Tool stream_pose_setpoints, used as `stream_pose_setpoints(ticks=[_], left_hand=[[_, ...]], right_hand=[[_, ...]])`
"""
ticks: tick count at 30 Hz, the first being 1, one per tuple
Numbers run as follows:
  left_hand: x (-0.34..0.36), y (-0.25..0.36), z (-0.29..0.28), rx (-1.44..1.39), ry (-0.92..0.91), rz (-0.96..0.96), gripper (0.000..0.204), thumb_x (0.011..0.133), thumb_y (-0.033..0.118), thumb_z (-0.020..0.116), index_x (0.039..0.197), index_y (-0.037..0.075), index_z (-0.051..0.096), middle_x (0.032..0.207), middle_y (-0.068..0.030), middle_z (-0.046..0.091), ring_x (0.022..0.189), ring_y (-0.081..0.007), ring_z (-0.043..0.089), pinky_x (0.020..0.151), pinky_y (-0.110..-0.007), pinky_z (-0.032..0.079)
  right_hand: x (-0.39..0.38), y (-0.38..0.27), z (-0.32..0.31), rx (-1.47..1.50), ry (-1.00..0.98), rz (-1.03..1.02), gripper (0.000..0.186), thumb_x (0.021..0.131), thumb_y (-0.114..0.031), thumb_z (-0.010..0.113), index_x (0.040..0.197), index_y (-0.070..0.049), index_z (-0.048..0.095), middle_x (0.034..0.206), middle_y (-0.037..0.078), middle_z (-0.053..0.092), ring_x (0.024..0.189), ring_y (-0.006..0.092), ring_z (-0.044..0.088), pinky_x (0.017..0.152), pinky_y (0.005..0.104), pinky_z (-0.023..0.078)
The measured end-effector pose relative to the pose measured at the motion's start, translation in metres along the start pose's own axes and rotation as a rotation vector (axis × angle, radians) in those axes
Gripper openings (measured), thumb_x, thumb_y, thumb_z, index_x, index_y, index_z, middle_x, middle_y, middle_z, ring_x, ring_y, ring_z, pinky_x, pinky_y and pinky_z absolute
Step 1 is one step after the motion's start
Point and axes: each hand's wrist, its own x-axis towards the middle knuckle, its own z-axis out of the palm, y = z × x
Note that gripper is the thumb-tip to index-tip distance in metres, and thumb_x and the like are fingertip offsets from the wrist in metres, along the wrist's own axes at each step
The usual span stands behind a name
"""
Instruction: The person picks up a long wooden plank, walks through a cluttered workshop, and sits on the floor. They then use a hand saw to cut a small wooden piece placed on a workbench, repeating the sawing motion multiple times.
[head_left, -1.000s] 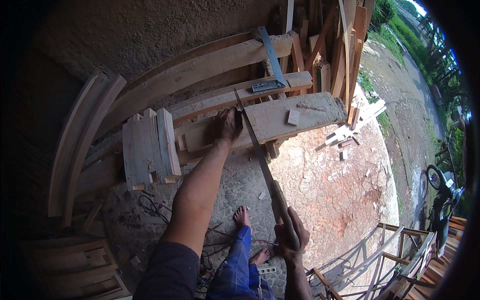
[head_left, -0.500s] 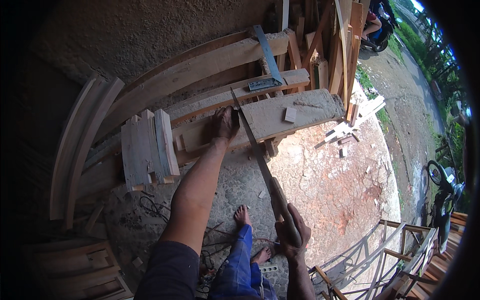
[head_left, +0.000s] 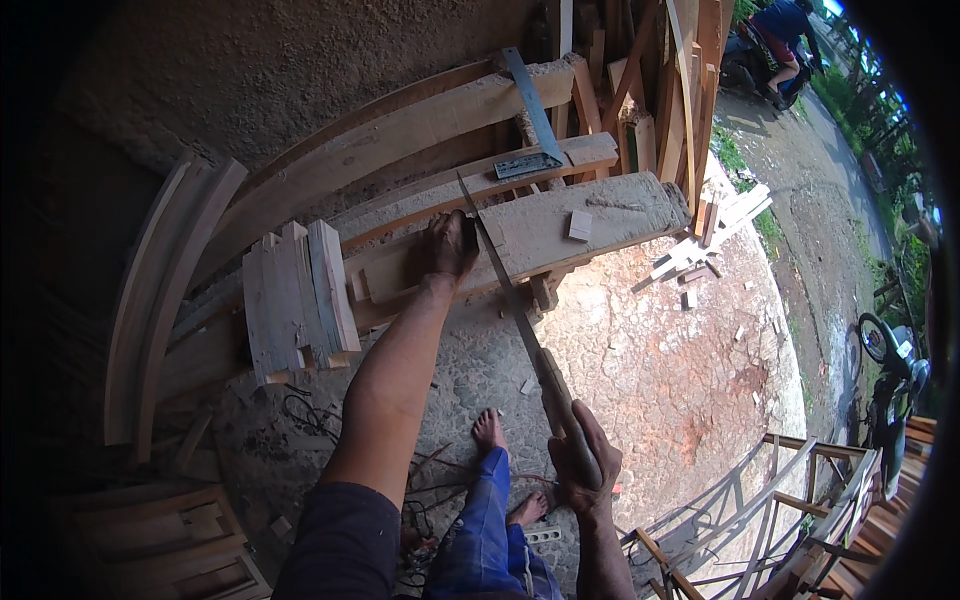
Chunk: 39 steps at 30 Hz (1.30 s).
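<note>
The right hand [head_left: 592,462] is clamping the handsaw [head_left: 529,326] by its handle; the blade [head_left: 503,270] is slanting forward to just beside the left hand [head_left: 449,247], which is resting on the plank [head_left: 535,236], its grip too hidden to tell. A wooden block [head_left: 580,226] is lying to that hand's right, a try square [head_left: 537,114] farther beyond.

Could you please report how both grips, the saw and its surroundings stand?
Right grip closed on saw's handle. Left grip on the board, close beside the blade. Blade slanting across the board. Small wood block right of blade, not touching it.
</note>
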Motion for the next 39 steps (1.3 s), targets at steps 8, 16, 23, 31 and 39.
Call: stream_pose_setpoints(ticks=[8, 16, 23, 31, 39], left_hand=[[0.000, 0.000, 0.011, 0.038, 0.061, 0.097, 0.021, 0.091, 0.026, 0.053, 0.095, 0.007, 0.060, 0.096, -0.0171, 0.068, 0.099, -0.0366, 0.063, 0.087, -0.048, 0.049], [0.006, -0.009, 0.014, 0.028, 0.110, 0.087, 0.013, 0.086, 0.013, 0.056, 0.092, 0.002, 0.057, 0.094, -0.0220, 0.066, 0.095, -0.0407, 0.062, 0.086, -0.050, 0.049], [0.001, -0.002, 0.010, -0.003, 0.098, 0.078, 0.014, 0.085, 0.015, 0.060, 0.092, 0.003, 0.057, 0.093, -0.0225, 0.066, 0.095, -0.0421, 0.062, 0.085, -0.049, 0.049], [0.005, -0.012, 0.016, -0.091, 0.164, 0.116, 0.017, 0.084, 0.018, 0.060, 0.091, 0.003, 0.057, 0.090, -0.0223, 0.065, 0.091, -0.0432, 0.061, 0.083, -0.051, 0.048], [0.004, -0.008, 0.018, -0.008, 0.164, 0.119, 0.020, 0.088, 0.023, 0.056, 0.090, 0.004, 0.061, 0.093, -0.0198, 0.068, 0.094, -0.0398, 0.063, 0.083, -0.052, 0.048]], right_hand=[[0.011, 0.001, 0.010, -0.013, -0.002, -0.001, 0.056, 0.083, -0.012, 0.077, 0.135, -0.005, 0.055, 0.121, 0.019, 0.067, 0.106, 0.0284, 0.070, 0.088, 0.0355, 0.056], [0.006, 0.015, 0.020, -0.073, 0.023, -0.070, 0.058, 0.084, -0.013, 0.077, 0.137, -0.005, 0.054, 0.121, 0.018, 0.068, 0.106, 0.0281, 0.070, 0.088, 0.0356, 0.055], [-0.026, 0.019, 0.004, -0.130, 0.049, -0.161, 0.055, 0.084, -0.011, 0.076, 0.133, 0.002, 0.055, 0.110, 0.017, 0.071, 0.092, 0.0243, 0.073, 0.079, 0.0345, 0.058], [0.004, 0.024, 0.029, -0.060, 0.062, -0.102, 0.058, 0.084, -0.012, 0.076, 0.136, -0.002, 0.054, 0.117, 0.020, 0.069, 0.100, 0.0254, 0.072, 0.081, 0.0353, 0.056], [0.015, 0.020, 0.033, -0.033, 0.081, -0.087, 0.054, 0.085, -0.011, 0.075, 0.134, 0.001, 0.055, 0.119, 0.017, 0.069, 0.100, 0.0244, 0.070, 0.086, 0.0335, 0.055]])
